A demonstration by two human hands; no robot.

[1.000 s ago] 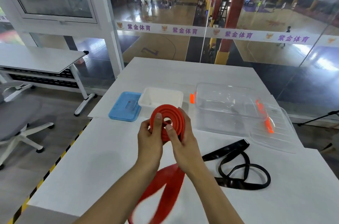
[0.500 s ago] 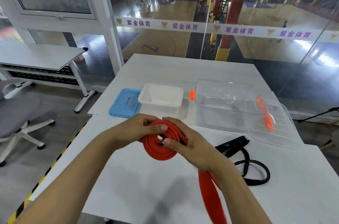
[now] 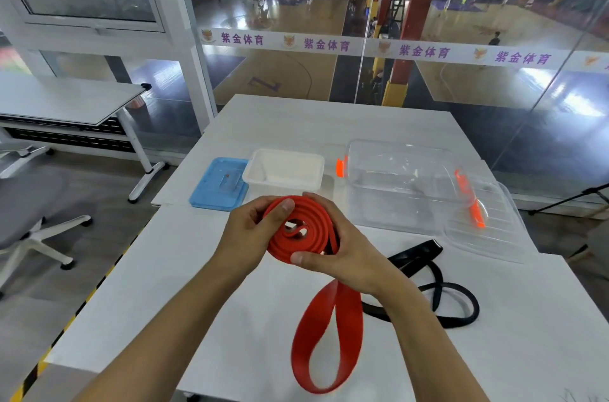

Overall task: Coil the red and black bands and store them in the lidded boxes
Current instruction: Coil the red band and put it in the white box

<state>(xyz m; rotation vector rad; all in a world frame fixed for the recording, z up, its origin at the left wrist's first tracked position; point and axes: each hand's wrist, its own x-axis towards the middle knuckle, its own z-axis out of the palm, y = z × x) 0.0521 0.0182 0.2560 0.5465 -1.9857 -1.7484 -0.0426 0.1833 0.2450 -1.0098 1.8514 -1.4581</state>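
Note:
The red band (image 3: 301, 230) is partly rolled into a flat coil held above the white table (image 3: 184, 286). My left hand (image 3: 250, 233) pinches the coil's left side with the thumb on top. On the right, my right hand (image 3: 342, 246) cups the coil with the thumb under its near edge. A loose red loop hangs from the coil down to the table near me. The black band (image 3: 441, 293) lies uncoiled on the table, right of my right wrist. Behind the coil stand a small white box (image 3: 285, 171) and a large clear box (image 3: 402, 184).
A blue lid (image 3: 219, 184) lies flat left of the white box. A clear lid (image 3: 487, 220) with orange clips leans at the clear box's right. A glass wall runs behind the table. A grey office chair (image 3: 29, 204) and another table stand to the left.
The coil has tipped from upright to nearly flat and has grown. The loose red tail, blurred half a second ago, now hangs as a loop below my right wrist. The view shifted slightly.

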